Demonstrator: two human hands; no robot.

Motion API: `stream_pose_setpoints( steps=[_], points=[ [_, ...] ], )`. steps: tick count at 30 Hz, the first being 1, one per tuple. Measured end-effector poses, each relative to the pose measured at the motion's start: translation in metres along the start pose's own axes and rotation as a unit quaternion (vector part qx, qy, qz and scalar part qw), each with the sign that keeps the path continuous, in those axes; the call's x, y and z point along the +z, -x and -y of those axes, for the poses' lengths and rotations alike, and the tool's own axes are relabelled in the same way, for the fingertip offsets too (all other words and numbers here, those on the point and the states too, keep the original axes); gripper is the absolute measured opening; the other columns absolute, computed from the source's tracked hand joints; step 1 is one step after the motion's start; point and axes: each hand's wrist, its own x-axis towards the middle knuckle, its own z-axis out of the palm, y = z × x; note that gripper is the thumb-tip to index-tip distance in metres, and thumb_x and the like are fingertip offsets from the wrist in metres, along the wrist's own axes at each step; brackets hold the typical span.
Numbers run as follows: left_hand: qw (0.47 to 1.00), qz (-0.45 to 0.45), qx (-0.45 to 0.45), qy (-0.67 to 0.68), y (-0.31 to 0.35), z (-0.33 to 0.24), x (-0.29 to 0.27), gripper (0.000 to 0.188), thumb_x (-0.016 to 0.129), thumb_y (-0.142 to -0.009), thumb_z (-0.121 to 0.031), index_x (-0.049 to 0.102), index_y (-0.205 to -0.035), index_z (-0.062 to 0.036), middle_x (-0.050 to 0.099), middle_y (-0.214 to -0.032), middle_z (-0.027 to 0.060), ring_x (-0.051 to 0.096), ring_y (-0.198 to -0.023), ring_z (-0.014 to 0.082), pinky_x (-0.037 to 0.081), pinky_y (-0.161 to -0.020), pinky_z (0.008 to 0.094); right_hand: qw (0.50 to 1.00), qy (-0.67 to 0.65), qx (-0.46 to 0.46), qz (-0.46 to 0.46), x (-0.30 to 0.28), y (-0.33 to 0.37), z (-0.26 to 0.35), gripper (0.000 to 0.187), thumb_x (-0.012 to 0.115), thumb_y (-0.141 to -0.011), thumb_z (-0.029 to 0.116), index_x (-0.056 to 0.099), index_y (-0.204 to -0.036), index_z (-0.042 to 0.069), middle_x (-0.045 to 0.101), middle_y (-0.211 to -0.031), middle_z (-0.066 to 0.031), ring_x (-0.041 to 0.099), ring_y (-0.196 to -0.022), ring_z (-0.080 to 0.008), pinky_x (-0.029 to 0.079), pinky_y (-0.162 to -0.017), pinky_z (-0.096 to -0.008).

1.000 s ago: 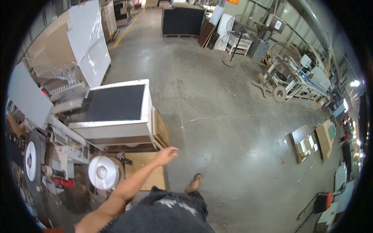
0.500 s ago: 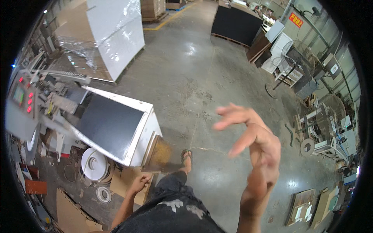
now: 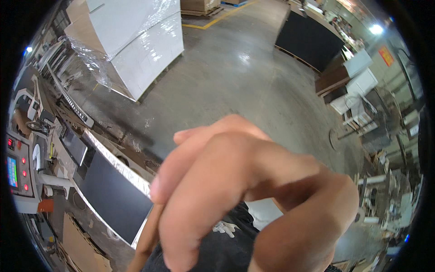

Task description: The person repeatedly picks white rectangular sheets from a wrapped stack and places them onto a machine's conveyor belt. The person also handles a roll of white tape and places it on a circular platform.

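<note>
My right hand fills the lower middle, very close to the camera. Its fingers curve downward with gaps between them, and I see nothing held in it. My left forearm rises from the lower edge beside a machine table. Behind the right hand's fingers, my left hand is hidden. The machine table has a dark top with a bright pale edge and stands left of me. At the far left is its control panel, with a lit screen and red buttons.
A tall film-wrapped stack of white boards stands ahead on the left. Farther off to the right is a black stack. Leaning panels and a standing fan line the right side. Cardboard lies at lower left.
My right hand has come up much closer to the camera. The view has shifted, so the machine table appears lower and the control panel shows more fully. My left hand has become hidden.
</note>
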Motion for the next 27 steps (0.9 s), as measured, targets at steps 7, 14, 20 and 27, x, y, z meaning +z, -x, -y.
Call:
stream_pose_setpoints(
  steps=[7, 14, 20, 27],
  points=[
    [0.947, -0.070, -0.307, 0.056, -0.030, 0.129, 0.055, 0.037, 0.058, -0.107, -0.028, 0.063, -0.127, 0.0019, 0.074, -0.107, 0.0232, 0.072, -0.100, 0.0323, 0.056, -0.085, 0.0448, 0.997, -0.078, 0.001, 0.011, -0.182, -0.087, -0.123, 0.043, 0.083, -0.085, 0.049, 0.065, -0.090, 0.010, 0.069, -0.122, -0.0165, 0.063, -0.118, -0.0318, 0.048, -0.102, -0.0468],
    [0.782, -0.160, -0.571, 0.191, 0.001, 0.153, 0.077, 0.037, 0.060, -0.105, -0.031, 0.066, -0.123, 0.0011, 0.074, -0.108, 0.0228, 0.072, -0.101, 0.0336, 0.055, -0.087, 0.0457, 0.985, -0.164, 0.019, 0.041, -0.259, -0.188, -0.271, 0.040, 0.086, -0.084, 0.043, 0.064, -0.087, 0.011, 0.069, -0.119, -0.0172, 0.064, -0.115, -0.0315, 0.049, -0.100, -0.0459],
    [0.709, -0.273, -0.602, 0.245, -0.111, 0.209, 0.055, 0.037, 0.061, -0.103, -0.033, 0.068, -0.118, 0.0004, 0.074, -0.109, 0.0224, 0.071, -0.102, 0.0346, 0.055, -0.089, 0.0464, 0.984, -0.139, 0.094, 0.055, -0.314, -0.282, -0.399, 0.037, 0.089, -0.083, 0.038, 0.063, -0.085, 0.011, 0.070, -0.116, -0.0177, 0.065, -0.112, -0.0313, 0.049, -0.099, -0.0451],
    [0.807, -0.534, -0.250, 0.027, -0.444, 0.215, -0.357, 0.034, 0.063, -0.103, -0.029, 0.068, -0.119, -0.0004, 0.072, -0.116, 0.0231, 0.071, -0.110, 0.0348, 0.054, -0.094, 0.0443, 0.975, -0.016, 0.170, 0.142, -0.365, -0.357, -0.526, 0.026, 0.088, -0.088, 0.022, 0.066, -0.091, 0.008, 0.070, -0.119, -0.0119, 0.064, -0.110, -0.0236, 0.049, -0.096, -0.0365]
  ],
)
